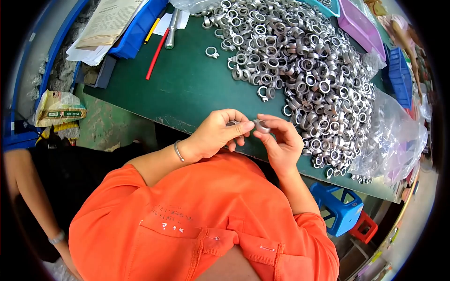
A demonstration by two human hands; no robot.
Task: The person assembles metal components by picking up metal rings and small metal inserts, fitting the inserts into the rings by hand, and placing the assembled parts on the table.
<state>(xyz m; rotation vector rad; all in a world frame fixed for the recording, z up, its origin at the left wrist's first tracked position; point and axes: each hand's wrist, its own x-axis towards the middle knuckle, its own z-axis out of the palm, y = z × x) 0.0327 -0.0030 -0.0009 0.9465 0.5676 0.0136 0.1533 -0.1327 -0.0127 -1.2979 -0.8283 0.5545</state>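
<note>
Both my hands are close together over the near edge of the green table. Thumb and fingers of my right hand pinch a small grey metal ring. My left hand is closed, and a second metal ring shows partly between its fingers. The left thumb tip points at the ring in my right hand; whether they touch I cannot tell. Beyond my hands lies a large pile of similar metal rings, many with a small lug on the side. One loose ring lies apart, left of the pile.
On the green table lie a red stick and a metal-handled tool. Blue bin and papers stand far left, a pink basket far right. Clear plastic covers the right edge. A blue stool stands below; another person's arm is at left.
</note>
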